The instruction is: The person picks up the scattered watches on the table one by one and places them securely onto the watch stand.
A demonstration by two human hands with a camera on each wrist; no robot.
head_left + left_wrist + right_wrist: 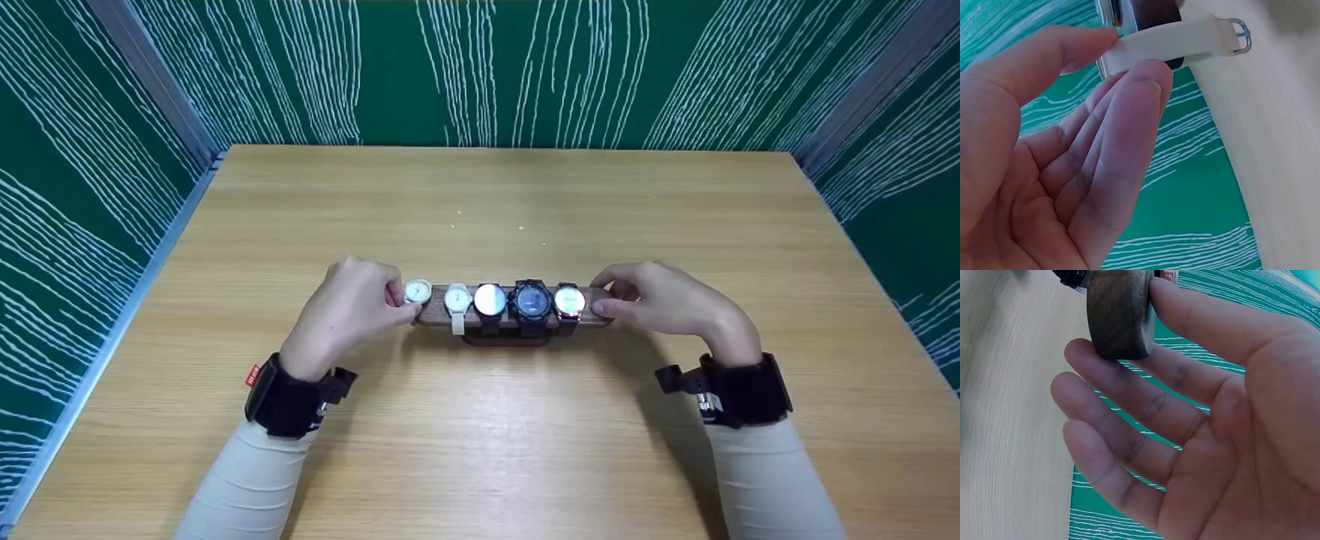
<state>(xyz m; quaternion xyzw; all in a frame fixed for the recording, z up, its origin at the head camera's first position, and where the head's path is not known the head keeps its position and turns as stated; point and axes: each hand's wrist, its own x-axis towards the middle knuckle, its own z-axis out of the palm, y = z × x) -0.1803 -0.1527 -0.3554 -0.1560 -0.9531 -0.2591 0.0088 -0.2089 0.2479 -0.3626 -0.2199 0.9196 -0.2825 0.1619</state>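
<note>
A dark wooden bar-shaped watch stand (439,316) carries a row of several wristwatches in the middle of the table. At its left end is a white-strapped watch (418,291), its strap pinched between thumb and finger of my left hand (349,304). The left wrist view shows that white strap (1157,46) crossing the bar's end, its buckle free. My right hand (667,298) grips the bar's right end, thumb on one face and fingertips against the other. In the right wrist view, the bar's rounded wooden end (1117,318) sits between them.
Along the bar sit another white watch (457,300), a bright-faced watch (490,300), a chunky black digital watch (531,301) and a dark-strapped watch (569,301). Small white specks lie on the wooden table (495,420) behind the stand. Green white-streaked panels (405,75) surround the table.
</note>
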